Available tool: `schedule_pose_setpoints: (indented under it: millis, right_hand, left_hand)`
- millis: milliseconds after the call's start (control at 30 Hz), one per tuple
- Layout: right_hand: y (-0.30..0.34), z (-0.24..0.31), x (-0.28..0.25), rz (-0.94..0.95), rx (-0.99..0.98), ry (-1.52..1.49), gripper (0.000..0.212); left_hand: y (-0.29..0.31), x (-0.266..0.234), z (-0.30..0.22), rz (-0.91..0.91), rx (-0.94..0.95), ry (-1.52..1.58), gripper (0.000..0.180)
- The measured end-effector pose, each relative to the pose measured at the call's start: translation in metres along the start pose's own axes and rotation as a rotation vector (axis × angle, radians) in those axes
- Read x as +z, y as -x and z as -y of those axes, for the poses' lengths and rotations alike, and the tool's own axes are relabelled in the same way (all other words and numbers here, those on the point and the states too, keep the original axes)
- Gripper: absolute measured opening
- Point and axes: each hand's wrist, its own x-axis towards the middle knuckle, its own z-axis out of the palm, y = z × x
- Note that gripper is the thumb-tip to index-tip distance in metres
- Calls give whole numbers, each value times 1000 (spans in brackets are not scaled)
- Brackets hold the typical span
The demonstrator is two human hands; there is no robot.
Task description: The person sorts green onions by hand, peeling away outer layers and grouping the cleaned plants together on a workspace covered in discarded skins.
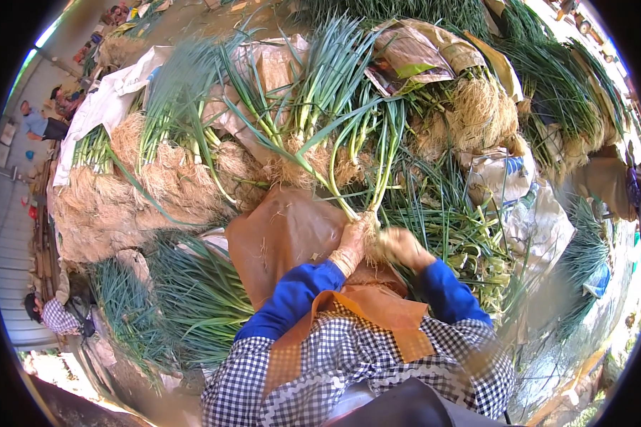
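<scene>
In front of me my left hand (pixel 352 243) is closed round the root end of a few green onions (pixel 384 160). Their white stems rise from my grip and their long green leaves fan out away from me. My right hand (pixel 404 248) is curled close beside the pale roots (pixel 370 231); motion smears its fingers, so whether it grips them cannot be made out. Below both hands a brown sheet (pixel 281 245) is spread over my lap, with bits of root on it.
Bundles of green onions (pixel 335 78) with bushy roots lie beyond my hands. More leaves (pixel 192 299) are heaped to my left, and loose trimmings (pixel 470 242) to my right. White plastic sacks (pixel 538 220) sit further right. Other people (pixel 60 317) are at the far left.
</scene>
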Motion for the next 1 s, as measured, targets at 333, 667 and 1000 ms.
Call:
schedule_pose_setpoints:
  millis: [333, 667, 1000]
  right_hand:
    - [-28, 34, -81, -595, -235, 1033, 37]
    - [-86, 26, -40, -665, -327, 887, 28]
    - [54, 3, -71, 526, 125, 594, 16]
  left_hand:
    - [6, 29, 6, 20, 179, -171, 9]
    - [-7, 17, 24, 4, 423, -416, 17]
    - [-2, 19, 7, 68, 134, -66, 10]
